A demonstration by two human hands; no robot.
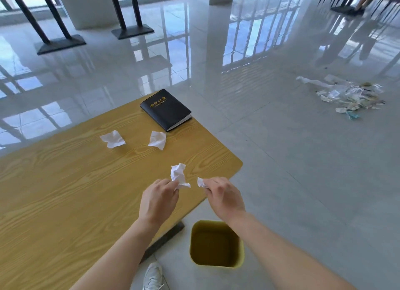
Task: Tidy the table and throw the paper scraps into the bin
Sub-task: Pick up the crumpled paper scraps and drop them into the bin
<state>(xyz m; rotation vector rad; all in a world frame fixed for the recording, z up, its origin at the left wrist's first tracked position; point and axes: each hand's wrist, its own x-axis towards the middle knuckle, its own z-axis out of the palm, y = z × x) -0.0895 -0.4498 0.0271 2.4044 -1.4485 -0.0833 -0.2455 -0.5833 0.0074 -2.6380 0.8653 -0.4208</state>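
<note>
The left hand (159, 199) is pinching a crumpled paper ball (178, 175) over the wooden table (65, 192), while the right hand (225, 197) is closing on a smaller scrap (200, 182). Beyond both sets of fingers are lying two more scraps (113, 139) (157, 139) (and a black notebook (165, 109)); the yellow bin (216, 244) is sitting below the right wrist.

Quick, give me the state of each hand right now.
Left hand: closed, pinching a crumpled paper scrap over the table.
Right hand: closed on a smaller paper scrap near the table's edge.
</note>
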